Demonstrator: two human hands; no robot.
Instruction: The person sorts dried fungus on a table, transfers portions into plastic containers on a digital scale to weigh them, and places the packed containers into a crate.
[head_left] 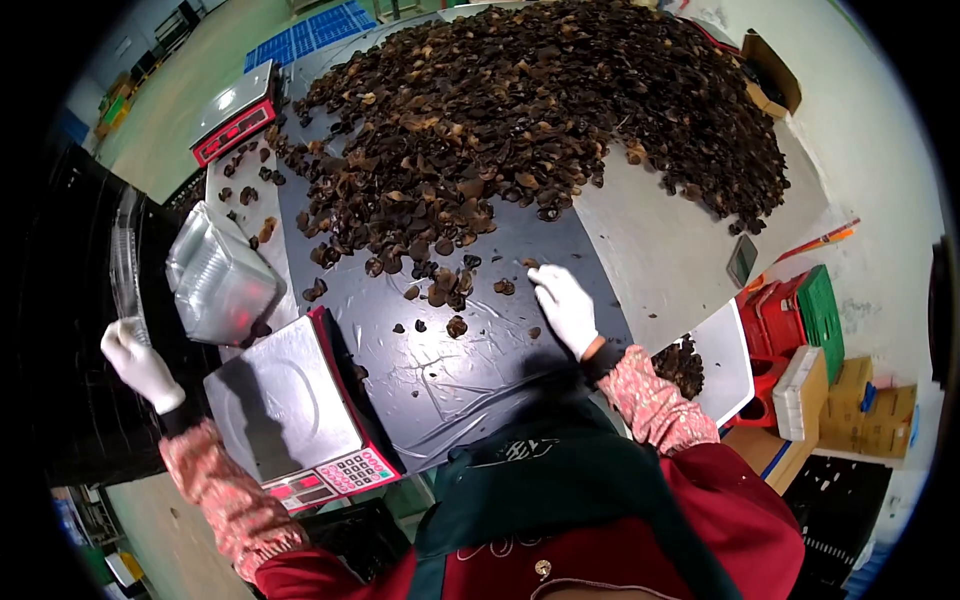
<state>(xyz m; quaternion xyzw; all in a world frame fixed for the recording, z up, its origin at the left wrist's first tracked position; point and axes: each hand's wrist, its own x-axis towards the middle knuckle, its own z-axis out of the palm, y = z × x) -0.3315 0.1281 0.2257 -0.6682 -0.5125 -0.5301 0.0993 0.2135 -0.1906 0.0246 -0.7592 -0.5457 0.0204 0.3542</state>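
Observation:
My left hand, in a white glove, is closed at the left on the lower end of a clear plastic box, seen nearly edge-on over black crates. My right hand, also gloved, rests palm down on the dark sheeted table with its fingers stretched forward. A small brown piece lies at its fingertips. Ahead spreads a large heap of dark brown dried wood ear mushrooms, with loose pieces at its near edge. Stacked clear plastic boxes stand right of my left hand.
A red-edged scale with a bare steel plate lies between my hands; another scale stands at the far left. A phone lies at the right. Below it, a white tray holds dark pieces, near red and green crates.

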